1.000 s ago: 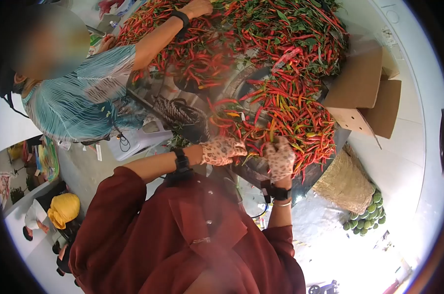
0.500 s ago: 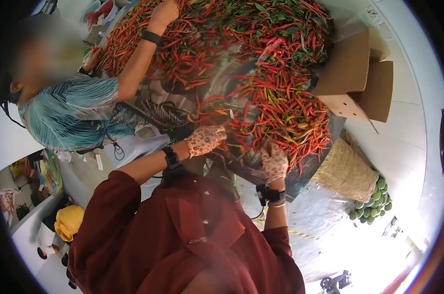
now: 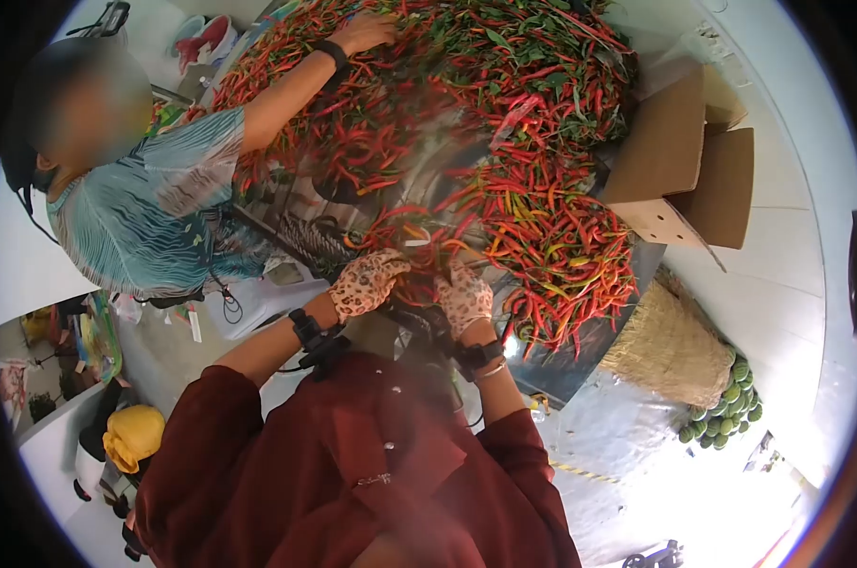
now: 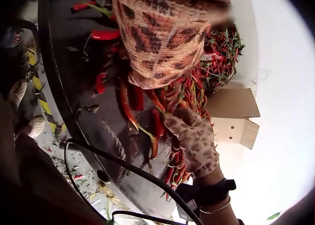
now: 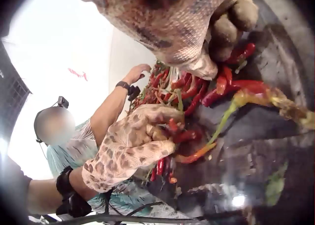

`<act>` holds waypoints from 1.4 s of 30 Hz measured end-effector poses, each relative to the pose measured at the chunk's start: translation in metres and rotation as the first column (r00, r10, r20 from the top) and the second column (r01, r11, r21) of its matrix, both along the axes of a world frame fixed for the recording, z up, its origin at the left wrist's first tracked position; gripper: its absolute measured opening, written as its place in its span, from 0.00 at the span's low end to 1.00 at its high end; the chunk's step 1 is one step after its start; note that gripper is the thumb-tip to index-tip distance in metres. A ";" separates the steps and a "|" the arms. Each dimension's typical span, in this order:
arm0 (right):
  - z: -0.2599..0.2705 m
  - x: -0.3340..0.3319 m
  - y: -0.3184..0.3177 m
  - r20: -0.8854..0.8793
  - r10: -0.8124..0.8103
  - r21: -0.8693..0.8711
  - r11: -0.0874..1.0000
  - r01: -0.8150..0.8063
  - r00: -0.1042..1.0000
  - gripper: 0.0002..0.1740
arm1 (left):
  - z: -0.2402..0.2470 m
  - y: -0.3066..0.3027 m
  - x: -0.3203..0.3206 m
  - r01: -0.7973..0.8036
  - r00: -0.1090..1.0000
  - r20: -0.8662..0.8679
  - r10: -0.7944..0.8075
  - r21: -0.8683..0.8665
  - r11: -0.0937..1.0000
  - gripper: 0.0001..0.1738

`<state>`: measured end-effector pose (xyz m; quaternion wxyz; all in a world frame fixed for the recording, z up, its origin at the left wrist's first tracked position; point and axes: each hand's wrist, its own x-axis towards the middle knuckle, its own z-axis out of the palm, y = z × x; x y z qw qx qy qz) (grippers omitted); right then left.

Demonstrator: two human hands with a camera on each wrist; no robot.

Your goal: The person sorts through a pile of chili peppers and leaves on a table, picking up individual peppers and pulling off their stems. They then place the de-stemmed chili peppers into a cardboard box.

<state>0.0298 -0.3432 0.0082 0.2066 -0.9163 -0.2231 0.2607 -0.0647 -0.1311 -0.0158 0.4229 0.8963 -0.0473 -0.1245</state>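
Note:
Both hands wear leopard-print gloves and work close together at the near edge of a dark round table [image 3: 565, 374] strewn with chili peppers. My left hand [image 3: 367, 284] curls its fingers around a few red chili peppers [image 5: 184, 136], whose ends show past the fingertips in the right wrist view. Just to its right, my right hand [image 3: 466, 295] has its fingers and thumb bent in, with a red chili pepper [image 5: 241, 53] showing under the fingers; the palm hides the rest of its grip. A yellow-green chili pepper [image 5: 224, 121] lies on the table beside the hands.
A large pile of red chili peppers [image 3: 561, 256] extends to the right, mixed with leafy stems farther back. An open cardboard box [image 3: 660, 180] stands right of it, above a woven sack [image 3: 670, 346] and green round produce [image 3: 726, 412]. Another person [image 3: 149, 218] reaches over the pile at left.
My right hand has moved left from the chili pile to beside my left hand. The left hand has shifted slightly left and down. The other person's arm went up, then back toward the right.

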 end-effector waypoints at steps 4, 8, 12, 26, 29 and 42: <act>0.000 0.002 -0.034 0.419 0.234 0.061 0.957 -0.284 0.877 0.14 | 0.029 0.005 -0.003 -0.133 0.978 0.183 0.096 0.205 0.970 0.15; 0.016 0.010 -0.065 0.295 -0.063 0.273 0.962 -0.021 0.954 0.10 | -0.018 0.021 -0.026 -0.437 0.886 -0.263 0.381 -0.746 0.503 0.20; 0.004 0.007 -0.088 0.046 -0.094 0.433 0.899 0.065 0.994 0.13 | -0.015 0.011 -0.023 -0.340 0.937 -0.060 0.344 -0.390 0.856 0.19; 0.086 0.035 -0.120 0.527 -0.536 0.319 0.844 0.431 0.659 0.14 | 0.018 -0.041 0.020 0.206 0.978 -0.063 -0.197 0.359 0.910 0.23; 0.060 0.018 -0.114 0.325 -0.266 0.269 0.946 0.181 0.907 0.12 | -0.052 -0.034 -0.001 -0.010 0.996 -0.088 -0.010 -0.224 0.975 0.21; 0.007 -0.022 -0.047 -0.006 0.195 -0.012 0.981 -0.195 0.981 0.19 | 0.036 -0.019 0.013 -0.151 0.987 0.069 0.145 0.099 0.983 0.13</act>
